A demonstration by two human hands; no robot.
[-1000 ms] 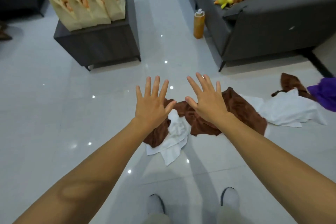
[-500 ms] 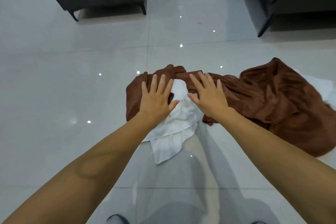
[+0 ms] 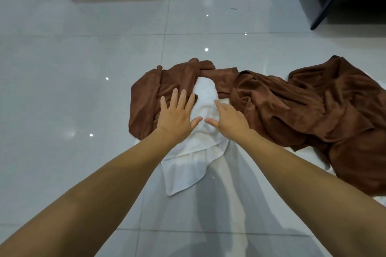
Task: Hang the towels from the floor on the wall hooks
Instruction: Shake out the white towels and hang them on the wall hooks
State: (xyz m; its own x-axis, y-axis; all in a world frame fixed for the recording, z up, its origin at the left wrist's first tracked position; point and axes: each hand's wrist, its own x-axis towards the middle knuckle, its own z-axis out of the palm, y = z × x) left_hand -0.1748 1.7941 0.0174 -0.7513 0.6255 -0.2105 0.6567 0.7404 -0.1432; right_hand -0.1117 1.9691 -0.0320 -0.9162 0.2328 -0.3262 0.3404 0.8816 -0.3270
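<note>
The white towel (image 3: 188, 165) looks soft, light and floppy — best to pinch a bunched-up bit. Left hand (image 3: 177, 119) and right hand (image 3: 228, 122) reach over it, fingers straight, holding nothing

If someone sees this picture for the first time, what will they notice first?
At the centre, the left hand and right hand reach down, open, over a white towel on the glossy tiled floor. A big crumpled brown towel spreads out to its right.
</note>
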